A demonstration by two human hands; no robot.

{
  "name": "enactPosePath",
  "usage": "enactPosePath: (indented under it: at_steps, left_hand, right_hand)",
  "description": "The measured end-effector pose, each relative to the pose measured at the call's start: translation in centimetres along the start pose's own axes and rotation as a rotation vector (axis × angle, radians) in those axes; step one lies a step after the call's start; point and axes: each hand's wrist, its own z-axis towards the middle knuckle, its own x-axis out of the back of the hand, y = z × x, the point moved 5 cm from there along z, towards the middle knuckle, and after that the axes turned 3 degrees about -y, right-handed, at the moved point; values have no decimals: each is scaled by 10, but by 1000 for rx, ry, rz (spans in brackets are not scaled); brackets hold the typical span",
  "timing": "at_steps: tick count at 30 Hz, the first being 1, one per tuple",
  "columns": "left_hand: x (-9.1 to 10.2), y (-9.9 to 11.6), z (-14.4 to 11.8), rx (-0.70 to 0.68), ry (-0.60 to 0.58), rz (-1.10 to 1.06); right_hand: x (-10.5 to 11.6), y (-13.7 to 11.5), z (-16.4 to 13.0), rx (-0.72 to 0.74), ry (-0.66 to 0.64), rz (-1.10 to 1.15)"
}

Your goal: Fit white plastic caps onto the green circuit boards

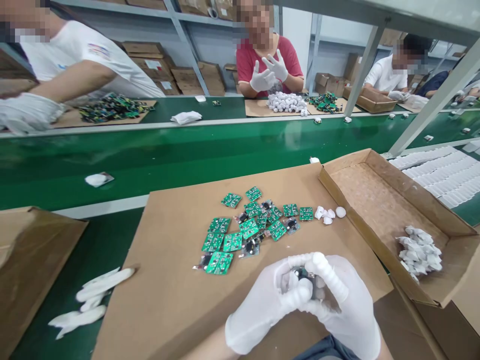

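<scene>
My left hand (262, 305) and my right hand (350, 300), both in white gloves, meet low in the head view. Their bent fingers close round a small circuit board (301, 273) with dark parts. Most of it is hidden by the fingers, and a pale piece against it is hard to make out. Beyond my hands, several green circuit boards (249, 228) lie loosely grouped on a brown cardboard sheet (168, 280). At their right end sits a little cluster of white, rounded pieces (327, 218).
To the right, a shallow cardboard box (360, 185) holds a pile of white pieces (420, 252). White gloves (101, 285) lie left of the sheet, near another box (37, 250). A green conveyor belt (187, 150) crosses behind, with co-workers beyond. A metal post (431, 85) slants at right.
</scene>
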Motion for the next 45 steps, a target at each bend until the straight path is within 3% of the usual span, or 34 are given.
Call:
enactPosePath:
  at_steps: [8, 15, 19, 24, 30, 37, 42, 45]
  left_hand:
    - [18, -9, 7, 62, 204, 259]
    - [7, -6, 2, -15, 24, 60]
    - [9, -14, 3, 52, 45, 98]
    - [10, -11, 4, 21, 100, 206]
    - [-7, -2, 2, -29, -122, -20]
    - [-3, -5, 2, 41, -9, 20]
    - [-13, -2, 0, -55, -207, -295]
    - [-16, -3, 1, -38, -240, -353]
  right_hand:
    - [-15, 3, -3, -24, -90, -78]
    - [-5, 2, 0, 1, -13, -66]
    - [-9, 5, -7, -10, -30, -143]
    - [-10, 5, -6, -6, -9, -116]
    - [-1, 11, -7, -32, 101, -30]
    - [-2, 13, -10, -50, 83, -24]
    - [2, 17, -13, -172, 205, 193]
    - [1, 18, -16, -211, 275, 266]
